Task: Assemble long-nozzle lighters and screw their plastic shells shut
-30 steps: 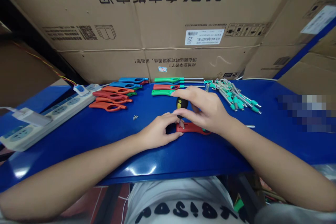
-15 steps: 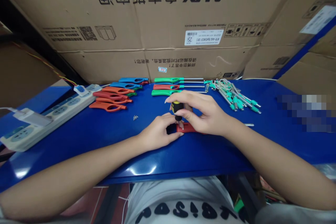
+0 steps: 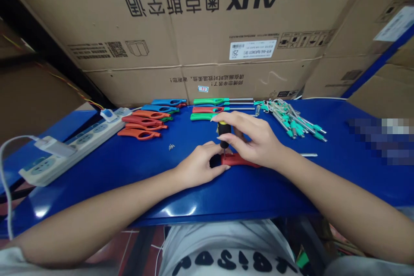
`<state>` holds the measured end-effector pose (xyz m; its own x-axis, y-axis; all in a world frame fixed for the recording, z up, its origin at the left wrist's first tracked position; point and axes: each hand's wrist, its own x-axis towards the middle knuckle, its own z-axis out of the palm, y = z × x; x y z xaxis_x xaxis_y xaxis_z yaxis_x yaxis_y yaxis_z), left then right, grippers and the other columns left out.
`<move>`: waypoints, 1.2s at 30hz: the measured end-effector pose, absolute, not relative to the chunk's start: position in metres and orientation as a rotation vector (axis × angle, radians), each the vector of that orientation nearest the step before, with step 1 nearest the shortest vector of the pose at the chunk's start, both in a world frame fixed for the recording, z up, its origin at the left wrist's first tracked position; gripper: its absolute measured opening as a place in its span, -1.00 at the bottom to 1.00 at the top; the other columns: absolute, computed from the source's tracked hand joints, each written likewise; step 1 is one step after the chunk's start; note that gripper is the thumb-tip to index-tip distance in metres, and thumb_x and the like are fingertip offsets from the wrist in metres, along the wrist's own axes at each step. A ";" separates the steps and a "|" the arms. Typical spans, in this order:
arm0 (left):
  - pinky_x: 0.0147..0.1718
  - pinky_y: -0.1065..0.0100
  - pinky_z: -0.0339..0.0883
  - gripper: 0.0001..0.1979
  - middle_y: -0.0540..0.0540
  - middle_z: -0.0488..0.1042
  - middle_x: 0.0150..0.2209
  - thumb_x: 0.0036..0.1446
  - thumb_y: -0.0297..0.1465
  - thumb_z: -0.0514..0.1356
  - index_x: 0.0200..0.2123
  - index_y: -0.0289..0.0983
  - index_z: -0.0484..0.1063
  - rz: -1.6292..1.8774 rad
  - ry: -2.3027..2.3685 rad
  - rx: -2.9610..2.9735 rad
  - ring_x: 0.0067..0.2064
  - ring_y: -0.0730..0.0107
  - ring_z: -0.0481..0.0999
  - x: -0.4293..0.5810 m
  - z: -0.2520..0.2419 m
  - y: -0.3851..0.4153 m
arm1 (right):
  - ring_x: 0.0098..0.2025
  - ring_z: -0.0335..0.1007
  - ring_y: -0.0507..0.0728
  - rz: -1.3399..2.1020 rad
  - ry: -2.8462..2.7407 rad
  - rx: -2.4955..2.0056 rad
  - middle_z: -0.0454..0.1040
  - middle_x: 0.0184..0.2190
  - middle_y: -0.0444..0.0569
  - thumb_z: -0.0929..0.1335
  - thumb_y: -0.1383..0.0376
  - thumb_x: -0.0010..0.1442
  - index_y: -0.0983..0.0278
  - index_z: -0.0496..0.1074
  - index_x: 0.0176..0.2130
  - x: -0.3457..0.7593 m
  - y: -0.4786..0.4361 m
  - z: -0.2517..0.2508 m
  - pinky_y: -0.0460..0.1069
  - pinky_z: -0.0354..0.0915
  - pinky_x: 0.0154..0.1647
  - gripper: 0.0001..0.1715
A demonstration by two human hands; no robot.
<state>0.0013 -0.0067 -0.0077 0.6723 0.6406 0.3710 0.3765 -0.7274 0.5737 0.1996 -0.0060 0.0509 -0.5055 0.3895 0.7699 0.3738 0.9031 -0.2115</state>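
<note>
My right hand (image 3: 255, 138) is closed around a short black-and-yellow screwdriver (image 3: 224, 134), held upright with its tip down on a red lighter (image 3: 241, 160). The lighter lies on the blue table, its metal tube poking out to the right beyond my wrist; its middle is hidden under my right hand. My left hand (image 3: 203, 164) pinches the lighter's left end between thumb and fingers. A small pile of screws (image 3: 171, 147) lies to the left of my left hand. Behind my hands are several lighters with metal tubes, among them a green one (image 3: 202, 117).
Orange, red and blue handle shells (image 3: 142, 134) are stacked at the back left, beside a white power strip (image 3: 42, 177) with plugs. A heap of metal tubes with teal ends (image 3: 296, 126) sits at the back right. A large cardboard sheet (image 3: 194, 26) stands behind the table (image 3: 258, 198).
The view has shifted slightly. The screwdriver now stands straighter on the red lighter, and my right fingers have come off the lighter's left end around its shaft. My left hand keeps its pinch.
</note>
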 end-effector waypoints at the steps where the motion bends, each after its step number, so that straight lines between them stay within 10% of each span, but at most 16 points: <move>1: -0.14 0.31 0.41 -0.74 -0.04 0.59 -0.18 0.11 -0.46 0.35 -0.10 -0.24 0.48 0.773 0.795 2.429 -0.17 0.27 0.56 0.001 -0.007 -0.007 | 0.01 0.55 0.10 0.051 -2.134 -0.556 0.56 0.05 -0.01 0.32 0.33 0.38 0.19 0.36 0.15 0.200 -0.005 0.050 -0.02 0.46 0.01 -0.64; 13: -0.21 0.28 0.41 -0.87 -0.04 0.58 -0.31 0.08 -0.42 0.36 -0.32 -0.27 0.46 0.718 0.926 2.399 -0.24 0.24 0.55 0.003 -0.006 -0.012 | -0.09 0.57 0.10 -0.042 -2.191 -0.516 0.60 -0.07 -0.01 0.34 0.30 0.36 0.21 0.37 0.14 0.198 -0.012 0.051 -0.05 0.48 -0.16 -0.64; 22: -0.03 0.18 0.42 -0.51 -0.13 0.55 -0.03 0.02 -0.56 0.31 0.06 -0.20 0.44 0.334 0.962 2.570 -0.01 0.12 0.54 -0.021 0.037 -0.010 | -0.45 0.48 0.05 0.086 -1.633 -0.831 0.52 -0.07 0.00 0.37 0.12 0.32 0.08 0.37 0.09 0.241 0.014 0.075 -0.03 0.42 -0.53 -0.64; 36: 0.06 0.13 0.42 -0.63 -0.25 0.57 0.02 0.28 -0.50 0.19 0.14 -0.29 0.43 0.527 0.836 2.754 0.04 0.11 0.55 -0.019 0.032 0.026 | -0.42 0.47 0.11 -0.161 -1.542 -1.243 0.54 -0.31 -0.05 0.45 0.18 0.13 0.20 0.46 -0.19 0.314 0.056 0.051 0.04 0.42 -0.37 -0.76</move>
<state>-0.0186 0.0261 0.0323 0.7745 0.5701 0.2741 0.4931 -0.8155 0.3030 0.3141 0.0560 0.0514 0.1448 0.6080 0.7806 0.7558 0.4412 -0.4839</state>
